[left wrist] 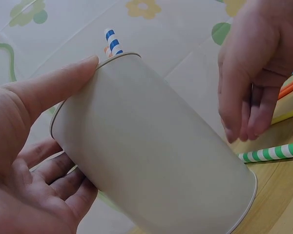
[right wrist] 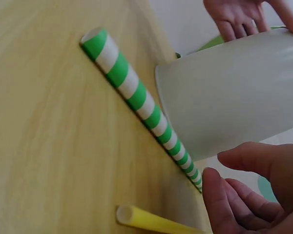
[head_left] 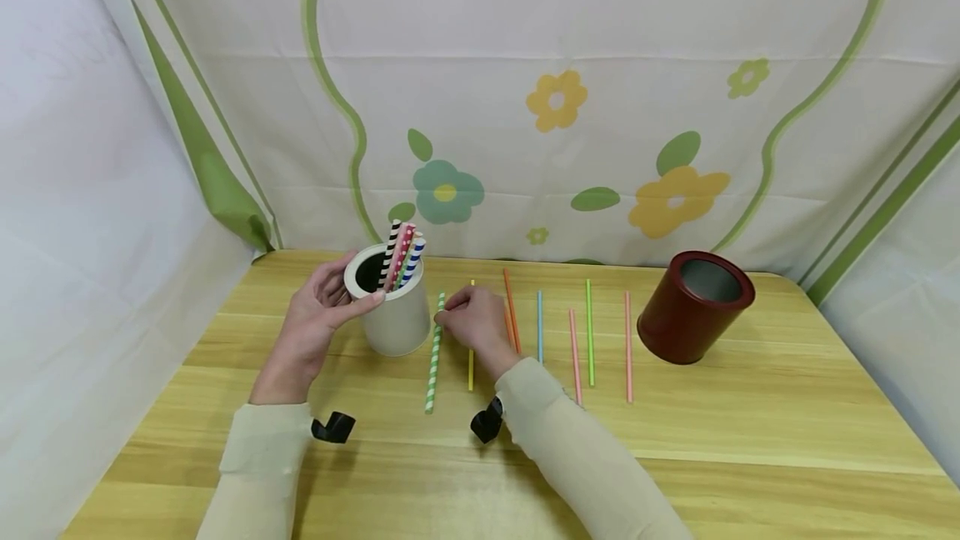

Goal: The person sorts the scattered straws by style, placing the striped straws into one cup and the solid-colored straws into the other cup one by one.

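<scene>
My left hand (head_left: 318, 311) holds a white cylindrical canister (head_left: 399, 323) at its rim, thumb along the near edge and fingers around its left side. Several patterned paper straws (head_left: 402, 257) stand inside the canister, leaning right; their lower ends are hidden. To the right, a green-and-white striped straw (head_left: 432, 369) lies on the table. Over its far end is my right hand (head_left: 478, 319), thumb and forefinger slightly apart in the right wrist view, with no straw gripped between them. Partly beneath that hand lies a yellow straw (head_left: 471, 377).
Right of my right hand lie an orange straw (head_left: 512, 302), a blue straw (head_left: 540, 327), a bright green straw (head_left: 589, 332) and two pink straws (head_left: 628, 348). A dark red canister (head_left: 675, 323) stands at the right. Behind the wooden table (head_left: 787, 407) hangs a flowered curtain (head_left: 480, 107).
</scene>
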The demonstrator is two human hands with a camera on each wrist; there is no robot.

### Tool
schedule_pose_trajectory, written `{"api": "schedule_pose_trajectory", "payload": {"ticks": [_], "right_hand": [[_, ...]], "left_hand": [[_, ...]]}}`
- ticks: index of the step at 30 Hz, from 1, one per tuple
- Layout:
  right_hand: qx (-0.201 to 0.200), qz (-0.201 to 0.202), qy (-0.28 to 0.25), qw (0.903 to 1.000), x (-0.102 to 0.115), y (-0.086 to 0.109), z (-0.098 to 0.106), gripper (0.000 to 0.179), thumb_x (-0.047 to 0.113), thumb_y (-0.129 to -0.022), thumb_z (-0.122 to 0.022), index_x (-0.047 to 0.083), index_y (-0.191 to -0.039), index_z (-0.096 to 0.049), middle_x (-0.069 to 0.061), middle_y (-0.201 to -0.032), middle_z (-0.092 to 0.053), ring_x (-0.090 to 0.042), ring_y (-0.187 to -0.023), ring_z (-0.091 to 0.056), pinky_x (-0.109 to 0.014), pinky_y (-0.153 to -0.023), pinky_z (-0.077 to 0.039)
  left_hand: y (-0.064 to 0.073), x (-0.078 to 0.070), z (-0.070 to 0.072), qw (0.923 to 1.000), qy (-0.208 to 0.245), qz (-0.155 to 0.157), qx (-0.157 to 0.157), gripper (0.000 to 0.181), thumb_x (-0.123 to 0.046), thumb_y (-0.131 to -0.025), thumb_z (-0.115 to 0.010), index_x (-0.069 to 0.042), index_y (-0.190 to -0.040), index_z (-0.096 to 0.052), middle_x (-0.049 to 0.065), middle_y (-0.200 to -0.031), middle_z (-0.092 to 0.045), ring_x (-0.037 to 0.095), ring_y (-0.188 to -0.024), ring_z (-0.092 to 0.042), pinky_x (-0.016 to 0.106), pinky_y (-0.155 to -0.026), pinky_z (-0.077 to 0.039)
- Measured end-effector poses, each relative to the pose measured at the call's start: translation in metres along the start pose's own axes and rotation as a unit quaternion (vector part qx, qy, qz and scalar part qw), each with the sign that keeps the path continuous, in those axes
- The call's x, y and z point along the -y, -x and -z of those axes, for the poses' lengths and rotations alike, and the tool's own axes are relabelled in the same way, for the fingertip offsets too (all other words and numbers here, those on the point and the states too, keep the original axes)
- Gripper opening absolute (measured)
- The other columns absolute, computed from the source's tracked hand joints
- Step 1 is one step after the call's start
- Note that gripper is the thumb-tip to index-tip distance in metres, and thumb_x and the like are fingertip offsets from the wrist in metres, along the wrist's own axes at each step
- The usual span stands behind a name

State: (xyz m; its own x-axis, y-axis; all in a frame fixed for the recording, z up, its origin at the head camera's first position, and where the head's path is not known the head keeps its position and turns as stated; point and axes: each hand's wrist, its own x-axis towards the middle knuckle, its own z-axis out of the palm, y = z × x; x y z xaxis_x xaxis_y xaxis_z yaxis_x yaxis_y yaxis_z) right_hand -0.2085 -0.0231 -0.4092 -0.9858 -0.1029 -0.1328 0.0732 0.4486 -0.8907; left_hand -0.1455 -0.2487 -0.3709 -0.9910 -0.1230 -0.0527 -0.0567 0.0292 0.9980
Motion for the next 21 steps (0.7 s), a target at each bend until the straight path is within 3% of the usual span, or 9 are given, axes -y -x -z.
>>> {"api": "schedule_pose_trajectory", "payload": {"ticks": [7, 14, 21], "right_hand": [[0.001, -0.004, 0.032, 0.9995, -0.006, -0.004, -0.009, 0.017, 0.008, -0.086, -0.089, 0.007, -0.094, -0.074, -0.007, -0.085, -0.077, -0.015, -0.068, -0.070, -0.024, -0.061, -0.055], [0.005, 0.019, 0.096, 0.9952, -0.008, -0.007, -0.013, 0.021, 0.012, -0.084, -0.093, 0.009, -0.084, -0.072, -0.005, -0.085, -0.071, -0.017, -0.076, -0.063, -0.026, -0.063, -0.055], [0.013, 0.013, 0.114, 0.9933, -0.008, -0.008, -0.012, 0.022, 0.013, -0.084, -0.092, 0.010, -0.084, -0.071, -0.004, -0.086, -0.070, -0.019, -0.078, -0.062, -0.026, -0.062, -0.053]], "left_hand": [[-0.001, 0.001, 0.000, 1.0000, 0.003, -0.003, 0.001, 0.084, -0.007, -0.095, -0.082, -0.015, -0.166, -0.038, 0.009, -0.174, -0.040, 0.028, -0.160, -0.038, 0.046, -0.136, -0.031], [-0.001, 0.001, -0.001, 1.0000, 0.005, -0.002, 0.000, 0.082, -0.007, -0.095, -0.082, -0.016, -0.165, -0.040, 0.008, -0.173, -0.041, 0.027, -0.160, -0.038, 0.046, -0.135, -0.031], [-0.001, 0.000, 0.000, 1.0000, 0.003, -0.001, 0.001, 0.083, -0.007, -0.095, -0.082, -0.015, -0.166, -0.038, 0.008, -0.174, -0.040, 0.026, -0.161, -0.037, 0.044, -0.136, -0.031]]}}
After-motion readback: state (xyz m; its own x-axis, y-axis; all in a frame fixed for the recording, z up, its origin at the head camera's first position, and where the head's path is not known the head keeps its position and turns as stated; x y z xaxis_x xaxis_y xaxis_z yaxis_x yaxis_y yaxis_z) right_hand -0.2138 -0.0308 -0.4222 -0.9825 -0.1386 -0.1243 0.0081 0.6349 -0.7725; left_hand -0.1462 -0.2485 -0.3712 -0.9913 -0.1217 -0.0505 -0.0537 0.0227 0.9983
